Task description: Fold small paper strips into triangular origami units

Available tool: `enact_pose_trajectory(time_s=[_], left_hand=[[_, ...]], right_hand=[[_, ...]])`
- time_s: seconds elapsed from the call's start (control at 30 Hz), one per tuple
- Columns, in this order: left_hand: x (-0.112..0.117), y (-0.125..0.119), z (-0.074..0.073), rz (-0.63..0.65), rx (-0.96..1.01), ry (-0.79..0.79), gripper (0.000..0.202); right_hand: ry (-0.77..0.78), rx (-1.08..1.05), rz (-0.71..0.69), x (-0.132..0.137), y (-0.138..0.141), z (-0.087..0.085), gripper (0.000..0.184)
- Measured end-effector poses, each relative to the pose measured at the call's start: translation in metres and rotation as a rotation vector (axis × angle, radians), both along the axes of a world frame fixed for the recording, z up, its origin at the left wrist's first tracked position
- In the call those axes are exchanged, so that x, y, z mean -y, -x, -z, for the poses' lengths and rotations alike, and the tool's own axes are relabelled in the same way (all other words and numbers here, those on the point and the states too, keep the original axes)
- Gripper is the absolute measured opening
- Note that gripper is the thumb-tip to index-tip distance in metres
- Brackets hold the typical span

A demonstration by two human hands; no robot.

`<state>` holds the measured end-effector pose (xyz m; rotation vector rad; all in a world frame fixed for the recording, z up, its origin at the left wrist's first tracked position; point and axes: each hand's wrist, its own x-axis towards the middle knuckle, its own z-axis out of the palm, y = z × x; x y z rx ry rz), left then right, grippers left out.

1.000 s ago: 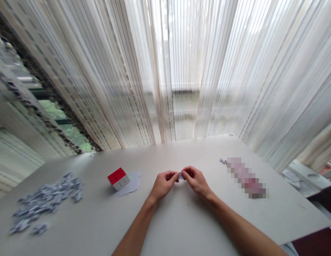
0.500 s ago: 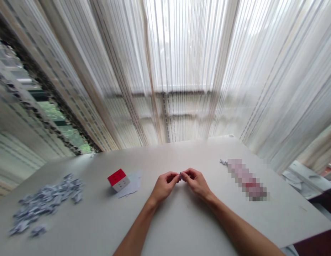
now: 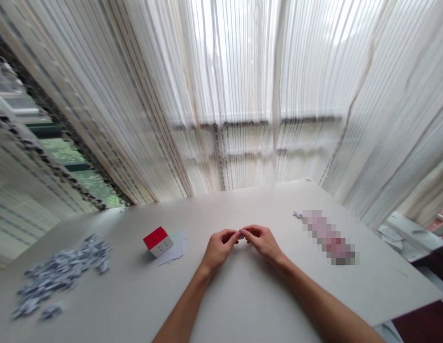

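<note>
Above the middle of the white table, my left hand [image 3: 217, 247] and my right hand [image 3: 261, 241] meet at the fingertips. Both are closed in a pinch on one small piece of folded paper [image 3: 240, 234], mostly covered by the fingers. Left of my hands, a cube puzzle [image 3: 158, 242] with a red top and white side rests against a few flat paper slips [image 3: 177, 248]. Farther left lies a loose pile of folded paper pieces [image 3: 62, 269], with one small clump [image 3: 52, 311] apart from it.
On the right lies a long pinkish thing [image 3: 327, 236], blurred into blocks, with a small folded paper piece [image 3: 297, 215] at its far end. Striped sheer curtains [image 3: 243, 95] hang behind the table [image 3: 243, 295]. Papers [image 3: 391, 237] lie on a lower surface past the right edge.
My right fingers have shifted slightly around the folded paper, and both hands stay together. The curtain's folds hang differently, and the view has moved a little.
</note>
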<state>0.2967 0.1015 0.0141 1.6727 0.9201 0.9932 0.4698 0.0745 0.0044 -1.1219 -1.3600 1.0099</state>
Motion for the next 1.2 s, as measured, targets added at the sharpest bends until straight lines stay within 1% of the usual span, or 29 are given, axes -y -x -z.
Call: enact_pose_trajectory(time_s=[0.13, 0.3, 0.43, 0.57, 0.67, 0.8, 0.9, 0.97, 1.03, 1.1, 1.2], left_hand=[[0.0, 0.001, 0.001, -0.015, -0.005, 0.008, 0.032], [0.001, 0.0, 0.002, 0.013, 0.014, 0.01, 0.032], [0.001, 0.0, 0.002, -0.036, 0.006, -0.023, 0.031], [0.001, 0.0, 0.002, -0.019, -0.021, -0.055, 0.029], [0.002, 0.001, 0.001, -0.004, -0.028, -0.06, 0.029], [0.001, 0.003, -0.001, 0.005, -0.057, -0.039, 0.03], [-0.001, 0.003, -0.001, -0.001, -0.051, -0.034, 0.031], [-0.001, 0.002, 0.0, -0.022, -0.035, -0.037, 0.031], [0.0, 0.001, 0.001, -0.037, -0.013, -0.025, 0.032], [0.001, -0.001, 0.002, -0.024, 0.015, 0.001, 0.033], [0.002, -0.001, 0.002, 0.025, 0.026, 0.03, 0.035]], right_hand=[[0.021, 0.049, 0.0, -0.001, -0.001, 0.002, 0.032], [0.018, 0.047, 0.022, -0.001, 0.0, 0.004, 0.033], [0.025, 0.022, -0.054, -0.001, -0.001, 0.001, 0.034], [0.028, 0.057, -0.092, 0.001, -0.002, 0.0, 0.033], [0.002, 0.107, -0.065, 0.004, -0.001, -0.001, 0.033], [-0.068, 0.177, -0.008, 0.008, 0.003, -0.002, 0.031], [-0.1, 0.194, -0.002, 0.009, 0.006, -0.002, 0.029], [-0.124, 0.194, 0.028, 0.009, 0.006, -0.002, 0.029], [-0.148, 0.183, 0.096, 0.008, 0.006, -0.002, 0.028], [-0.146, 0.138, 0.148, 0.007, 0.005, -0.001, 0.028], [-0.107, 0.035, 0.143, 0.004, 0.003, 0.0, 0.031]])
